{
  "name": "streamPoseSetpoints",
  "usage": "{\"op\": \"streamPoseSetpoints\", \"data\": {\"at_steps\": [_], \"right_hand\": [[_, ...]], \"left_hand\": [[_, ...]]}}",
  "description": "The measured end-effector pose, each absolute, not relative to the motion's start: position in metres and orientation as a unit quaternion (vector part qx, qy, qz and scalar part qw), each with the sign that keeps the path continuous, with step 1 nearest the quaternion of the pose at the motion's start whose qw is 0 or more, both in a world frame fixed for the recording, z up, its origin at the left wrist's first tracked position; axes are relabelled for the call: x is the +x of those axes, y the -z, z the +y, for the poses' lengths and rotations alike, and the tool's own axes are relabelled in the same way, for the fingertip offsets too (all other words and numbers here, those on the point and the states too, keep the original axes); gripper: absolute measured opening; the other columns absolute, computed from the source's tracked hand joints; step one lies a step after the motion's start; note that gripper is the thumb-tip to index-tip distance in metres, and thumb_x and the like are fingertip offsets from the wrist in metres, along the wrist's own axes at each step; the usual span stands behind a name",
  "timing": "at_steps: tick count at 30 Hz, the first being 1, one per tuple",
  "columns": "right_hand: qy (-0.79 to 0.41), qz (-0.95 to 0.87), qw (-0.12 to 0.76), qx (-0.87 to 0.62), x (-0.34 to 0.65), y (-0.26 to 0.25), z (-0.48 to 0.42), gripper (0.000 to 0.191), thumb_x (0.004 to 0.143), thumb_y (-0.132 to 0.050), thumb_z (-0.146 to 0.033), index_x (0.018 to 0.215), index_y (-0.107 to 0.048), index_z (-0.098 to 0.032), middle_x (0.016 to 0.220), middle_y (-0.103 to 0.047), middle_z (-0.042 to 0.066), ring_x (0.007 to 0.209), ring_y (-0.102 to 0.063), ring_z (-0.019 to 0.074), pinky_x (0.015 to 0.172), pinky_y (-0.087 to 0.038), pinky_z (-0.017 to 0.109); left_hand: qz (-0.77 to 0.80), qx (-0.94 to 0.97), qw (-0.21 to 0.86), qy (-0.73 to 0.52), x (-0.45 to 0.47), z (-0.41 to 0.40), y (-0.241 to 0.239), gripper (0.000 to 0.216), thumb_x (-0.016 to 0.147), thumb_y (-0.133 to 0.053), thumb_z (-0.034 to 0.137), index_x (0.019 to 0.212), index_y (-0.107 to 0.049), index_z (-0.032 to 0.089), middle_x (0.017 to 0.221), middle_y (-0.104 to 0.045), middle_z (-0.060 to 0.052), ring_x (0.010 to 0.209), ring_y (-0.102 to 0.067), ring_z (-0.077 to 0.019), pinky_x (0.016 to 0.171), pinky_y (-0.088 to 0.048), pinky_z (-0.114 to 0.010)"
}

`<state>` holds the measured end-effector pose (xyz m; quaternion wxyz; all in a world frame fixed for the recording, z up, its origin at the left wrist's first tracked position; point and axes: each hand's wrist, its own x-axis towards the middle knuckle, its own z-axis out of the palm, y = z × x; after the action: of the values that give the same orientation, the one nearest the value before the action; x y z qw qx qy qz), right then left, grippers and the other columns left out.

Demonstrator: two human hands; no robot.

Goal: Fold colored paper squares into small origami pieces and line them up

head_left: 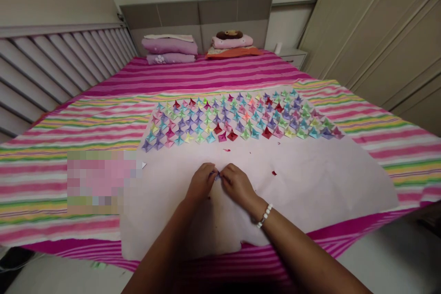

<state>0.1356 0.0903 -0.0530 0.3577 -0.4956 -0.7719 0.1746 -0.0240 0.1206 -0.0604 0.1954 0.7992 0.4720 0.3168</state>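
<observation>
Both hands meet over the near middle of a large white sheet [310, 183] spread on a bed. A small bluish-purple piece of folded paper [217, 175] is pinched between my left hand [204, 180] and my right hand [237, 183]. Fingers cover most of that piece, so its exact fold is hidden. A bracelet of white beads [265, 216] circles my right wrist. Beyond the hands, rows of small folded-paper shapes [232, 135] in many colours cover the far part of the sheet.
A dark red paper scrap [274, 173] lies right of my hands, and a pinkish-red scrap [226, 150] lies ahead. A blurred-out patch [103, 179] hides something at the left. Folded purple bedding [170, 46] and an orange-and-pink pile [232, 46] rest by the headboard [234, 11].
</observation>
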Motion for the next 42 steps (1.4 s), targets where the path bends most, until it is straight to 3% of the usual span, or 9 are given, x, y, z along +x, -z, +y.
{"op": "streamPoseSetpoints", "data": {"at_steps": [9,15,18,22,25,29,35,42], "right_hand": [[-0.068,-0.837,0.256,-0.479,0.137,0.048,0.096,0.026,0.075,-0.049,0.003,0.082,-0.062,-0.017,0.078,-0.061,0.006,0.074,-0.053,0.0197,0.068,-0.043,0.029],[-0.095,-0.792,0.333,-0.502,0.168,0.029,0.094,0.022,0.076,-0.050,0.000,0.080,-0.061,-0.018,0.078,-0.062,0.004,0.077,-0.056,0.0178,0.070,-0.045,0.026],[-0.075,-0.729,0.395,-0.555,0.221,0.019,0.095,0.023,0.073,-0.050,0.001,0.079,-0.063,-0.018,0.078,-0.064,0.004,0.075,-0.058,0.0167,0.071,-0.046,0.026],[0.002,-0.618,0.385,-0.686,0.325,0.010,0.094,0.027,0.070,-0.049,-0.002,0.082,-0.067,-0.018,0.079,-0.067,0.004,0.070,-0.060,0.0168,0.066,-0.046,0.027],[0.051,-0.536,0.361,-0.761,0.401,0.005,0.089,0.026,0.070,-0.047,-0.004,0.078,-0.068,-0.016,0.079,-0.067,0.008,0.072,-0.060,0.0204,0.068,-0.044,0.030],[0.081,-0.453,0.307,-0.833,0.466,0.005,0.083,0.026,0.069,-0.049,-0.005,0.079,-0.071,-0.014,0.078,-0.069,0.010,0.072,-0.060,0.0219,0.064,-0.041,0.029],[0.071,-0.422,0.243,-0.871,0.493,0.013,0.090,0.027,0.067,-0.051,-0.003,0.079,-0.073,-0.014,0.079,-0.071,0.011,0.070,-0.060,0.0199,0.057,-0.036,0.025],[0.094,-0.415,0.224,-0.877,0.497,0.014,0.098,0.024,0.063,-0.055,-0.003,0.075,-0.073,-0.014,0.073,-0.071,0.009,0.063,-0.059,0.0178,0.053,-0.035,0.024]], "left_hand": [[0.451,0.803,0.178,-0.345,-0.026,0.124,0.058,0.014,0.081,-0.050,0.018,0.082,-0.064,0.020,0.099,-0.068,-0.009,0.097,-0.063,-0.0230,0.087,-0.052,-0.039],[0.497,0.768,0.144,-0.378,-0.028,0.119,0.045,0.032,0.083,-0.052,0.038,0.107,-0.065,0.020,0.121,-0.062,-0.011,0.111,-0.059,-0.0271,0.088,-0.054,-0.041],[0.528,0.750,0.176,-0.357,-0.038,0.110,0.041,0.037,0.080,-0.053,0.046,0.104,-0.067,0.021,0.124,-0.061,-0.009,0.099,-0.065,-0.0257,0.084,-0.057,-0.039],[0.581,0.701,0.232,-0.342,-0.051,0.098,0.049,0.037,0.072,-0.060,0.053,0.094,-0.071,0.025,0.123,-0.062,-0.005,0.085,-0.069,-0.0234,0.075,-0.061,-0.036],[0.609,0.643,0.312,-0.344,-0.055,0.091,0.055,0.038,0.069,-0.063,0.055,0.092,-0.072,0.026,0.127,-0.058,-0.003,0.088,-0.068,-0.0238,0.058,-0.063,-0.030],[0.594,0.633,0.361,-0.341,-0.051,0.090,0.058,0.039,0.066,-0.065,0.056,0.089,-0.073,0.025,0.128,-0.057,-0.004,0.084,-0.068,-0.0232,0.054,-0.064,-0.030],[0.586,0.668,0.300,-0.347,-0.045,0.091,0.053,0.038,0.062,-0.065,0.056,0.081,-0.075,0.025,0.117,-0.064,-0.006,0.089,-0.068,-0.0268,0.053,-0.063,-0.029],[0.571,0.707,0.258,-0.328,-0.063,0.091,0.062,0.034,0.073,-0.062,0.052,0.093,-0.074,0.027,0.121,-0.062,-0.004,0.079,-0.071,-0.0219,0.058,-0.064,-0.031]]}}
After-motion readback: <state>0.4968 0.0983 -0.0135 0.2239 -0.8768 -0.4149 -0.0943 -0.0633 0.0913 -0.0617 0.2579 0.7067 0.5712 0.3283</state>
